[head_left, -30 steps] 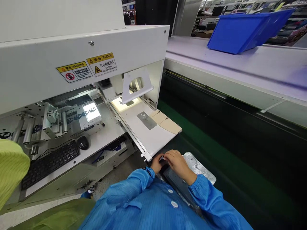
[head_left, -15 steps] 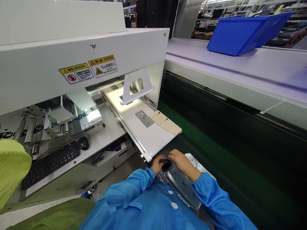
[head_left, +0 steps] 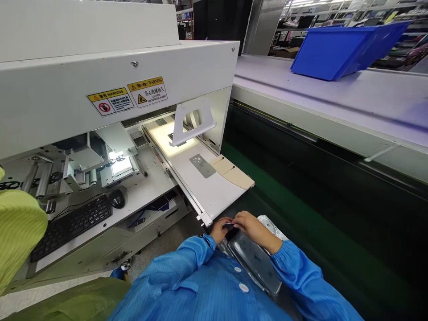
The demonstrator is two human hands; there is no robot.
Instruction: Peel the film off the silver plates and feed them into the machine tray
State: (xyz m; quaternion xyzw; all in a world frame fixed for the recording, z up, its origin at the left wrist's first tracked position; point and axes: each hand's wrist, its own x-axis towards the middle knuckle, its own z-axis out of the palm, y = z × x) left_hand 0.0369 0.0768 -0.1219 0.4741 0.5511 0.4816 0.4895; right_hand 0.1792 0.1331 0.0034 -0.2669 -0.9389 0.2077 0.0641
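My left hand (head_left: pixel 219 230) and my right hand (head_left: pixel 254 230) meet close to my chest, just in front of the white machine tray (head_left: pixel 214 196). Both are closed on the far end of a dark flat phone-shaped piece (head_left: pixel 254 261) that lies lengthwise toward me. My right fingers pinch a small dark bit at its top edge. Under the hands lies a silvery foil pad (head_left: pixel 271 224). On the white tray rests a grey flat plate (head_left: pixel 202 166) beside a beige card (head_left: pixel 233 172).
A white machine (head_left: pixel 117 84) with yellow warning labels (head_left: pixel 129 97) stands to the left, with a keyboard (head_left: pixel 68 227) and mouse (head_left: pixel 117 199) on its lower shelf. A green conveyor belt (head_left: pixel 301 200) runs on the right. A blue bin (head_left: pixel 341 49) sits on the far counter. A yellow-green sleeve (head_left: pixel 18 232) shows at left.
The dark piece has come out from under my right hand and lies more exposed toward me. A white carriage inside the machine has moved over the lit area.
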